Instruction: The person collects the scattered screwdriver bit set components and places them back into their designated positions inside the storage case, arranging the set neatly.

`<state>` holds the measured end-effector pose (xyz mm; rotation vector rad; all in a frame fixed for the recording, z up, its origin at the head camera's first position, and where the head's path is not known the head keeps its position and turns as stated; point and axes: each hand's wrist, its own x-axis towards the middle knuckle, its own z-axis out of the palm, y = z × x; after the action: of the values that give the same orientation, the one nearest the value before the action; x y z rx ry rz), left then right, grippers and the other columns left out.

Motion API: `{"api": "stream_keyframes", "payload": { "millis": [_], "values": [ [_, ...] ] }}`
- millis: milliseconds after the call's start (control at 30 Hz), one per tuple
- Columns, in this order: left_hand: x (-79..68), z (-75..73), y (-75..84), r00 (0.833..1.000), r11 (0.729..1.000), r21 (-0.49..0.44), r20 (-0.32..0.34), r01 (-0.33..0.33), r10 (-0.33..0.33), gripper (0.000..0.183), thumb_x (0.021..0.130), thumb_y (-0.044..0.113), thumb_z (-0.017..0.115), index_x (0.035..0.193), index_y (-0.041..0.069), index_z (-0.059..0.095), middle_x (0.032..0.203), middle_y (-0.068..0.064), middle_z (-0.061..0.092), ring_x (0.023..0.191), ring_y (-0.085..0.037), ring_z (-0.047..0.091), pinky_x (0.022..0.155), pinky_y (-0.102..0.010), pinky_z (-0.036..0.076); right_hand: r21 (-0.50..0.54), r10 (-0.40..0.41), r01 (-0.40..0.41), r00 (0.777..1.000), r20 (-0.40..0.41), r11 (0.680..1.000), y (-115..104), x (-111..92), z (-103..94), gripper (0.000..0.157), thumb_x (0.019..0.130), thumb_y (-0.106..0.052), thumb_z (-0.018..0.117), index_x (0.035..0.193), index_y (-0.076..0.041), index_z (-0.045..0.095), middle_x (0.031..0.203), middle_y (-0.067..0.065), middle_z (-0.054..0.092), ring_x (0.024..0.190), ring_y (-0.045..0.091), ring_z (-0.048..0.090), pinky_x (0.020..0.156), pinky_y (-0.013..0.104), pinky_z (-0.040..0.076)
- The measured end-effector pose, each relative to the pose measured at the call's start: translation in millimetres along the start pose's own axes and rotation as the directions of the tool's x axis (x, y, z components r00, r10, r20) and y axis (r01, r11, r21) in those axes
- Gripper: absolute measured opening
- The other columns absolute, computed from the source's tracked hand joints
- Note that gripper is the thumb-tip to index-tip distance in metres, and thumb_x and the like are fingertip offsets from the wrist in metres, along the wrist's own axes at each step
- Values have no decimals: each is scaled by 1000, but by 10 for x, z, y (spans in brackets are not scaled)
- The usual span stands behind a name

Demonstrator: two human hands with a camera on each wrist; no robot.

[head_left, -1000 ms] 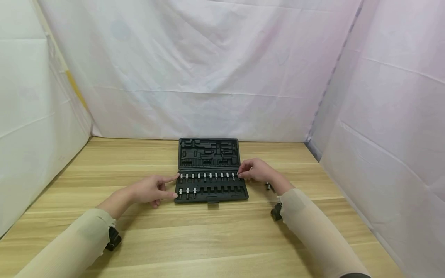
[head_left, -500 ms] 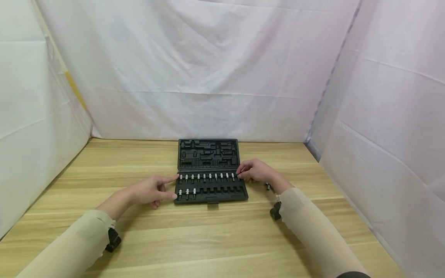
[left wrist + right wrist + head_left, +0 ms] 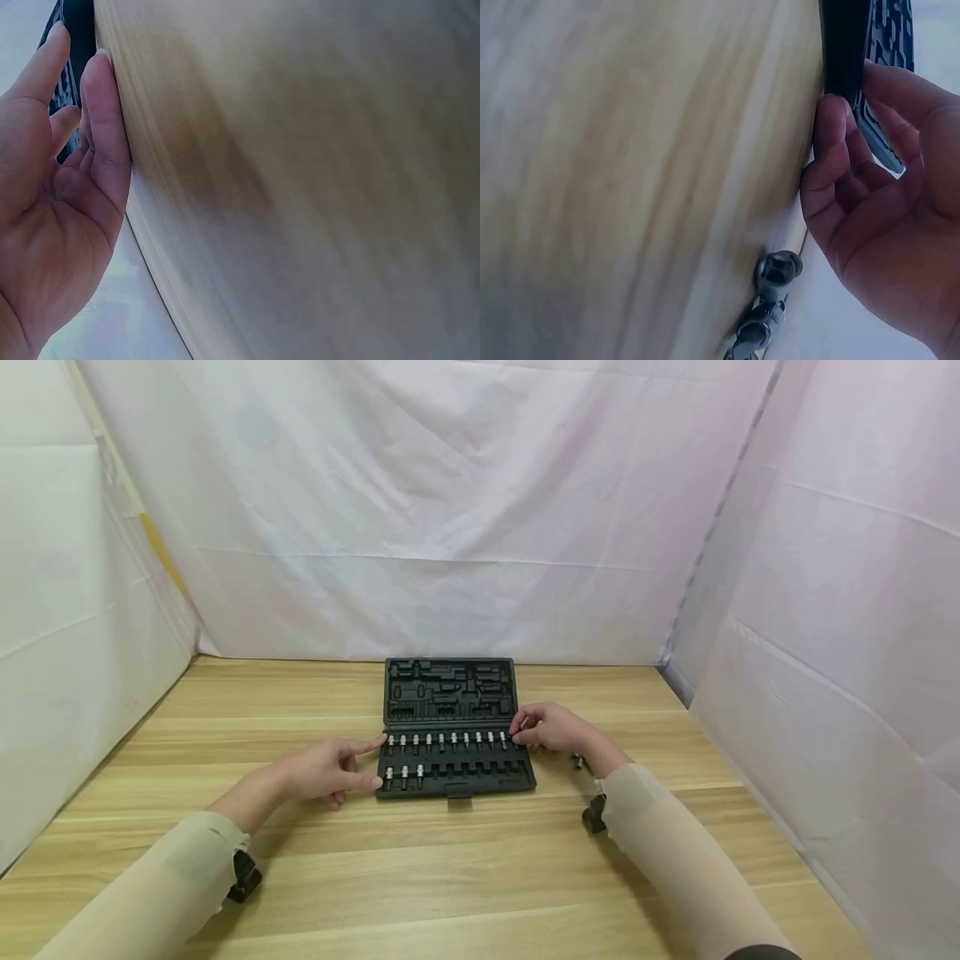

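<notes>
On the table lies a black plastic case (image 3: 468, 756), unfolded, with a filled upper row of silver bit sockets (image 3: 453, 740). Three larger ones (image 3: 405, 774) sit at the left of its lower row. My left hand (image 3: 326, 770) steadies the case's left side, index finger stretched to the upper corner and thumb to the near corner; its other fingers are bent. At the right end of the upper row, my right hand (image 3: 551, 728) pinches a bit socket with bent fingers, whose tips hide it. In the right wrist view these fingers (image 3: 832, 124) lie right at the case's side.
Behind the rows, the molded lid (image 3: 450, 689) lies folded back toward the white curtain (image 3: 420, 527). Several loose sockets (image 3: 778, 271) rest on the wooden table (image 3: 450, 877) just right of the case, partly behind the right wrist in the head view.
My right fingertips have shifted slightly left and inward over the row's last slot, covering the silver end that showed a second ago. The left hand stays in place.
</notes>
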<state>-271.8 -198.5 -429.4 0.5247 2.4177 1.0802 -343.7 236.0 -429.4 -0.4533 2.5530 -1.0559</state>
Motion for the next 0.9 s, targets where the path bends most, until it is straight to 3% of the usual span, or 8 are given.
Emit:
{"api": "stream_keyframes", "payload": {
  "millis": [200, 400, 633, 900],
  "values": [
    [7, 4, -7, 1000, 1000, -1, 1, 0, 0, 90, 99, 36, 84, 173, 20, 35, 86, -9, 56, 68, -21, 63, 62, -36, 66, -74, -44, 43, 999, -13, 996, 46, -52, -53, 12, 107, -22, 72, 117, -18, 80, 107, 5, 76, 88, 20, 68, 73, 33, 57],
    [12, -3, -9, 1000, 1000, -2, 1, -3, 3, 90, 99, 37, 84, 173, 20, 35, 86, -9, 56, 68, -21, 63, 62, -36, 66, -122, -125, 119, 991, -41, 985, 136, -234, -230, 18, 107, -22, 72, 122, -17, 81, 120, 3, 78, 98, 20, 70, 83, 37, 61],
    [13, -6, -10, 1000, 1000, -5, 3, -3, 3, 91, 99, 37, 84, 173, 20, 35, 86, -8, 55, 68, -21, 63, 61, -36, 66, -106, -79, 73, 996, -46, 992, 352, -551, -479, 21, 106, -25, 74, 123, -16, 80, 121, 5, 78, 98, 22, 71, 84, 38, 61],
    [14, 0, -14, 1000, 1000, 0, 3, -7, 7, 91, 99, 37, 84, 173, 19, 34, 85, -8, 56, 68, -21, 63, 62, -36, 66, -107, -44, 43, 999, -8, 993, 667, -921, -707, 19, 100, -17, 81, 118, -14, 81, 128, 11, 77, 106, 21, 67, 85, 35, 59]
  ]
}}
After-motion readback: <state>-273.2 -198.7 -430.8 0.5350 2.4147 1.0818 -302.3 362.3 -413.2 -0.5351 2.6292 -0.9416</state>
